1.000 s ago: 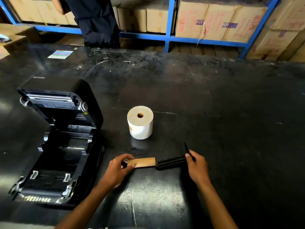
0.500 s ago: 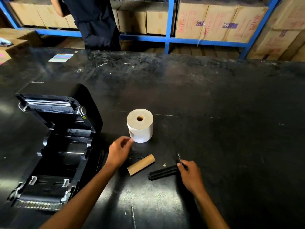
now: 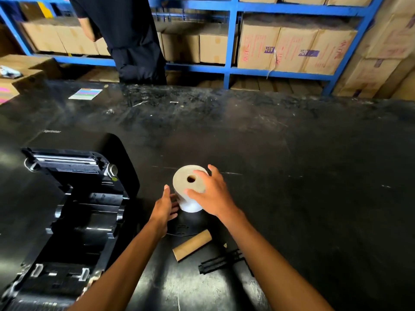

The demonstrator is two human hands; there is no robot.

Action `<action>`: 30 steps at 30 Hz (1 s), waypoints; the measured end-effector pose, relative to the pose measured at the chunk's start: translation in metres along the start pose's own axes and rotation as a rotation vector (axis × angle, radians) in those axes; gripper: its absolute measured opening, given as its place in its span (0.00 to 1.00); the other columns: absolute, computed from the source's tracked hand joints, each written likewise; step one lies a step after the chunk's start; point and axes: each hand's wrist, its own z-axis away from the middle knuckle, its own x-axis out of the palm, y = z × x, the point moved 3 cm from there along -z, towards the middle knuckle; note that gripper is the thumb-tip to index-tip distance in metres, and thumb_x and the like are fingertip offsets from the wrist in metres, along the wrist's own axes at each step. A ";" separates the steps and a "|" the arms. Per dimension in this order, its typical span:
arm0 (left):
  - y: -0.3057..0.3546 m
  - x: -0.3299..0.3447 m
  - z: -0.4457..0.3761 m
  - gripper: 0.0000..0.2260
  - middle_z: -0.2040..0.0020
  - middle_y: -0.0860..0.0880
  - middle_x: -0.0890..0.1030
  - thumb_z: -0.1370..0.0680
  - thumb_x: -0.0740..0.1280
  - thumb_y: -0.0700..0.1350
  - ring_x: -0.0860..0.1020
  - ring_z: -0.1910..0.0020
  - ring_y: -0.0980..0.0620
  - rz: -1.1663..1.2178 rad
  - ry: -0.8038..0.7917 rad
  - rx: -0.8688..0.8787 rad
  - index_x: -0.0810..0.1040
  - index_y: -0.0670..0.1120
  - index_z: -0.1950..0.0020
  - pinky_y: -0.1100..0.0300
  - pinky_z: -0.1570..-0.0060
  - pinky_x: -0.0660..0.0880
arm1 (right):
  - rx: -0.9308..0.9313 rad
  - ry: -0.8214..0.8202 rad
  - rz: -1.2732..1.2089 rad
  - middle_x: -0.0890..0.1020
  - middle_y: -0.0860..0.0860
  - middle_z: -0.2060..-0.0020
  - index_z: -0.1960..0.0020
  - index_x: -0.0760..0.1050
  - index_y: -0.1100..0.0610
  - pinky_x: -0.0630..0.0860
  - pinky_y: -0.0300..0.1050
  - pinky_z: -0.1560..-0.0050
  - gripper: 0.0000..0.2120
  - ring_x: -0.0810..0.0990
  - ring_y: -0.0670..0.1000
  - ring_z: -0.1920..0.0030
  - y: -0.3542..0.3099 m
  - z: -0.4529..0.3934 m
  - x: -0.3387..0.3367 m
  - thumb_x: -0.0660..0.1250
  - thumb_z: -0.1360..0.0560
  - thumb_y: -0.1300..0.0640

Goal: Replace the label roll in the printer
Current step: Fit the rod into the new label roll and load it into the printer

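A full white label roll (image 3: 184, 178) stands on end in the middle of the black table, its core hole facing up. My right hand (image 3: 212, 193) spreads over its top and right side, fingers apart and touching it. My left hand (image 3: 165, 207) is flat against the roll's lower left side. The black label printer (image 3: 74, 209) lies open at the left, lid tilted back, its roll bay bare. An empty brown cardboard core (image 3: 192, 245) lies near me, and the black spindle (image 3: 221, 261) rests just right of it.
A person in dark clothes (image 3: 132, 39) stands at the table's far edge before blue shelving (image 3: 231, 41) stacked with cardboard boxes. A coloured printed sheet (image 3: 85, 94) lies at the far left of the table. A flat black plastic piece (image 3: 182, 228) lies between roll and core.
My right hand has let go of the black spindle, which now lies on the table. Both hands moved forward to the white label roll. The cardboard core stays where it was dropped.
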 end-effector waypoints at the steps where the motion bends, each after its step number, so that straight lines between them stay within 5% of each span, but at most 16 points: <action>1: 0.000 -0.001 0.001 0.30 0.39 0.42 0.79 0.21 0.49 0.63 0.77 0.42 0.44 -0.001 -0.006 0.000 0.74 0.43 0.35 0.49 0.38 0.72 | 0.012 -0.049 0.106 0.56 0.59 0.25 0.33 0.68 0.51 0.62 0.56 0.31 0.31 0.58 0.61 0.27 -0.005 -0.010 0.008 0.70 0.33 0.42; 7: 0.002 -0.006 0.005 0.26 0.40 0.42 0.80 0.21 0.51 0.62 0.78 0.45 0.46 -0.014 -0.020 -0.006 0.77 0.45 0.38 0.51 0.42 0.73 | 0.003 -0.028 0.211 0.59 0.57 0.28 0.40 0.69 0.54 0.73 0.54 0.45 0.28 0.68 0.62 0.36 0.000 -0.017 0.027 0.71 0.33 0.41; 12: 0.005 -0.004 0.027 0.27 0.40 0.41 0.79 0.23 0.57 0.62 0.78 0.45 0.44 0.054 -0.008 -0.069 0.75 0.42 0.36 0.51 0.49 0.75 | 0.207 0.133 -0.326 0.76 0.52 0.43 0.51 0.76 0.54 0.74 0.43 0.52 0.20 0.77 0.51 0.48 0.014 0.003 -0.003 0.75 0.37 0.44; 16: 0.013 0.009 0.066 0.19 0.52 0.46 0.85 0.26 0.62 0.64 0.81 0.54 0.47 0.310 -0.166 -0.010 0.82 0.52 0.48 0.51 0.57 0.79 | 0.267 0.136 -0.695 0.83 0.48 0.51 0.54 0.78 0.46 0.77 0.36 0.64 0.18 0.82 0.46 0.54 0.017 0.047 -0.026 0.73 0.39 0.38; 19: 0.021 0.014 0.088 0.14 0.57 0.46 0.87 0.28 0.67 0.59 0.83 0.54 0.45 0.410 -0.256 0.005 0.83 0.50 0.52 0.42 0.48 0.78 | 0.203 0.167 -0.791 0.84 0.50 0.50 0.52 0.78 0.47 0.82 0.45 0.54 0.11 0.83 0.50 0.51 0.014 0.077 -0.034 0.73 0.33 0.46; 24: 0.024 0.020 0.118 0.17 0.50 0.40 0.85 0.27 0.70 0.50 0.83 0.53 0.43 0.375 -0.197 0.166 0.81 0.39 0.46 0.53 0.58 0.79 | -0.050 0.484 -0.404 0.74 0.46 0.35 0.41 0.78 0.48 0.64 0.42 0.33 0.17 0.69 0.45 0.33 -0.007 0.109 -0.064 0.72 0.29 0.55; 27: 0.021 0.018 0.131 0.15 0.46 0.37 0.83 0.26 0.70 0.45 0.82 0.48 0.40 0.363 -0.185 0.268 0.78 0.38 0.43 0.53 0.57 0.80 | -0.207 0.513 -0.123 0.72 0.50 0.31 0.45 0.82 0.52 0.60 0.45 0.33 0.11 0.64 0.49 0.31 -0.024 0.118 -0.063 0.71 0.28 0.56; 30: 0.015 0.014 0.142 0.14 0.46 0.38 0.83 0.25 0.69 0.45 0.83 0.48 0.41 0.339 -0.215 0.315 0.77 0.40 0.42 0.54 0.58 0.81 | -0.174 0.522 -0.064 0.72 0.51 0.32 0.50 0.84 0.54 0.63 0.48 0.34 0.08 0.62 0.49 0.32 -0.021 0.127 -0.048 0.72 0.29 0.55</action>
